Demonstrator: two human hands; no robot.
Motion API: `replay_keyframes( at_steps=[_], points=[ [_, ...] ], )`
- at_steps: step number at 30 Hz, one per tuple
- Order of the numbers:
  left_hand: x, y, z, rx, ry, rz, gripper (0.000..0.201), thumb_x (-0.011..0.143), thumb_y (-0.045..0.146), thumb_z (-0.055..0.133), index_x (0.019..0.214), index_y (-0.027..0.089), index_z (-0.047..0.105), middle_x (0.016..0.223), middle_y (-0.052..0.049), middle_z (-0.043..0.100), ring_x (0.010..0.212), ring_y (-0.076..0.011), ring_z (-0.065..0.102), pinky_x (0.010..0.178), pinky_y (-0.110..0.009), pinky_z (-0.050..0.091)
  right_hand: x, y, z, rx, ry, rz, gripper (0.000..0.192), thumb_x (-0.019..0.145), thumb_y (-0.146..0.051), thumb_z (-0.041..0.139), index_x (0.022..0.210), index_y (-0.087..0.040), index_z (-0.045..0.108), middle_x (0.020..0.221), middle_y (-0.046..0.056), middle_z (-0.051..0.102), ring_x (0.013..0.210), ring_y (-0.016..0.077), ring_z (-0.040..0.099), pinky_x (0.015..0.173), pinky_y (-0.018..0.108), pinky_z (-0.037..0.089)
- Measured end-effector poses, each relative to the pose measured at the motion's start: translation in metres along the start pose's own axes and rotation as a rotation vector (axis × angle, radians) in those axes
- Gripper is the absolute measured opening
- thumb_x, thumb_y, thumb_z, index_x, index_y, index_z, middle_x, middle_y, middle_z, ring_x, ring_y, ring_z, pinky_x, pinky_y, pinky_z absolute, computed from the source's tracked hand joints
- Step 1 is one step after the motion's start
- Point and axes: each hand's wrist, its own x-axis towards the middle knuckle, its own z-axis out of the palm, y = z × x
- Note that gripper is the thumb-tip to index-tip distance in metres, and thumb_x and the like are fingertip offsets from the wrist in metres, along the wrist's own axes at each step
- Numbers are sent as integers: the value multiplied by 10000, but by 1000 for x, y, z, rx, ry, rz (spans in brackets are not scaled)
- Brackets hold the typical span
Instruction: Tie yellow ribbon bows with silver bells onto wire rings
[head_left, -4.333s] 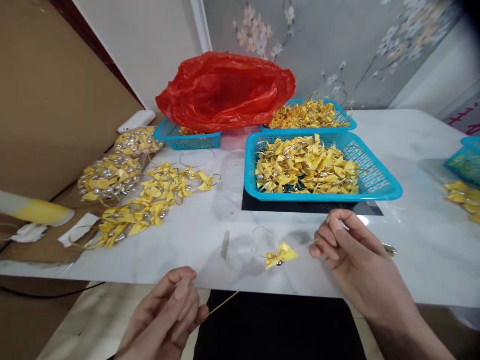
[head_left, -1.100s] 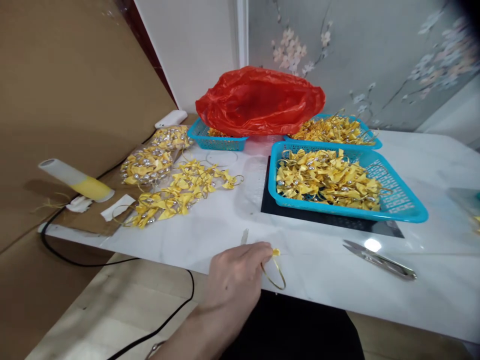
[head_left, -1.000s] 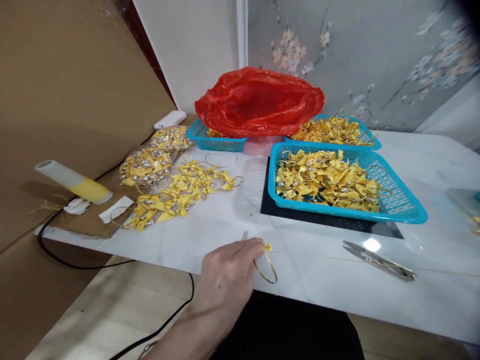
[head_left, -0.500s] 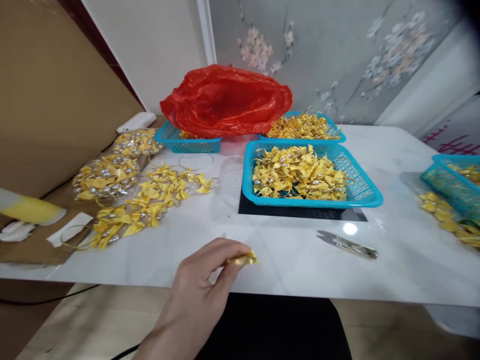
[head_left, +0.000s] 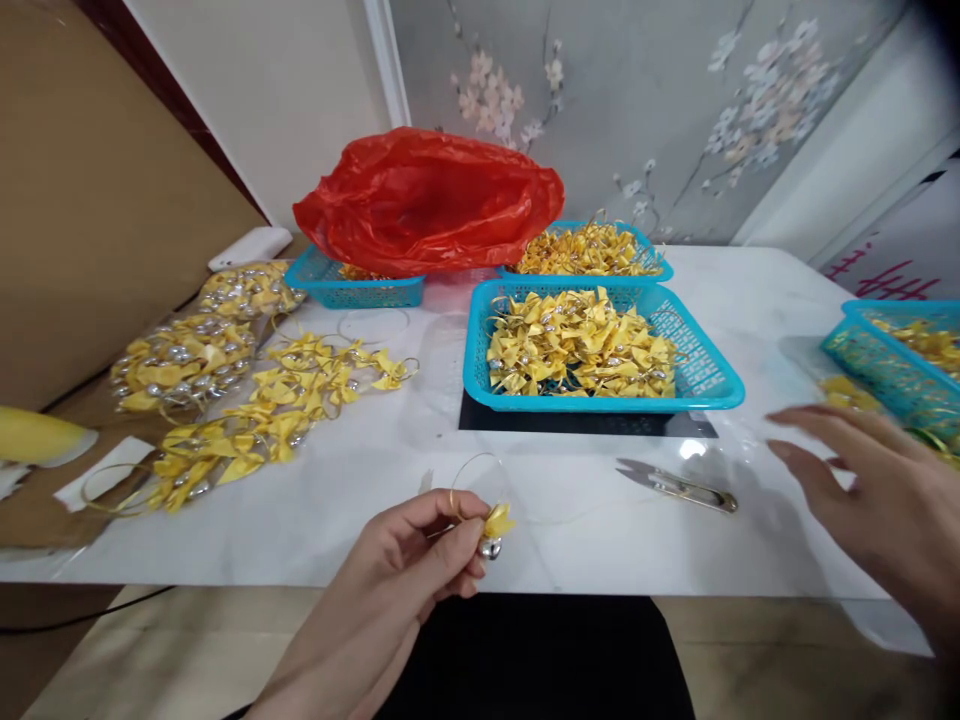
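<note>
Between the thumb and fingers of my left hand (head_left: pixel 416 565) is a yellow ribbon bow (head_left: pixel 498 521) with a silver bell (head_left: pixel 490 548) under it. A thin gold cord loop rises from the pinch. My right hand (head_left: pixel 874 490) is over the right side of the table, fingers apart, holding nothing that I can see. Close by it lie loose yellow bows (head_left: pixel 849 392) beside a blue basket (head_left: pixel 862 345), partly hidden by the hand. Small thread snips (head_left: pixel 679 487) rest on the table between my hands.
A blue basket (head_left: pixel 600 404) of yellow bows with bells stands mid-table. Behind are another filled basket (head_left: pixel 664 272) and a red plastic bag (head_left: pixel 360 190) over a third basket (head_left: pixel 352 292). Loose bows (head_left: pixel 277 400) and bagged bows (head_left: pixel 184 360) lie at left.
My right hand has come into view at the right. My left hand has turned, so the bow's bell and cord loop now show. The view has shifted slightly right.
</note>
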Motion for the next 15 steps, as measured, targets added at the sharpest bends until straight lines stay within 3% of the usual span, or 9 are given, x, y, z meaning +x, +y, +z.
replay_keyframes(
  at_steps=[3, 5, 9, 12, 13, 15],
  points=[
    [4, 2, 1, -46, 2, 10, 192, 696, 299, 867, 803, 181, 760, 717, 12, 647, 630, -86, 563, 589, -152, 482, -16, 0, 7, -84, -168, -321, 161, 879, -404, 648, 974, -301, 727, 993, 52, 741, 790, 246, 723, 629, 333, 552],
    [9, 6, 4, -76, 5, 56, 179, 699, 294, 865, 784, 189, 747, 699, 24, 646, 611, -79, 566, 577, -145, 483, -25, -4, 14, -89, -198, -429, 191, 915, -426, 601, 995, -291, 710, 1024, 55, 740, 866, 255, 730, 673, 324, 590],
    [26, 24, 21, -36, -16, 281, 71, 782, 254, 791, 771, 211, 735, 692, 41, 665, 618, -70, 588, 606, -138, 495, -32, -14, 21, -211, -149, -632, 268, 958, -251, 457, 1130, -189, 652, 1027, 120, 725, 894, 274, 725, 682, 346, 620],
    [41, 40, 35, 44, -44, 444, 10, 830, 218, 731, 830, 226, 738, 729, 46, 679, 672, -80, 610, 677, -165, 512, -33, -7, 21, -355, -25, -861, 437, 815, -24, 398, 1139, -122, 675, 997, 165, 741, 868, 293, 737, 697, 382, 634],
    [45, 44, 39, 64, -49, 475, 24, 835, 211, 721, 847, 225, 737, 745, 45, 683, 693, -85, 616, 698, -176, 514, -33, -1, 21, -357, 10, -885, 473, 776, 1, 400, 1121, -135, 694, 1000, 160, 750, 858, 287, 744, 701, 374, 637],
    [53, 53, 45, 93, -51, 509, 39, 833, 205, 716, 866, 215, 736, 771, 36, 692, 721, -97, 629, 728, -199, 520, -30, 16, 21, -252, 48, -771, 504, 762, 2, 423, 1087, -231, 730, 1014, 103, 767, 825, 238, 754, 684, 308, 631]
  ],
)
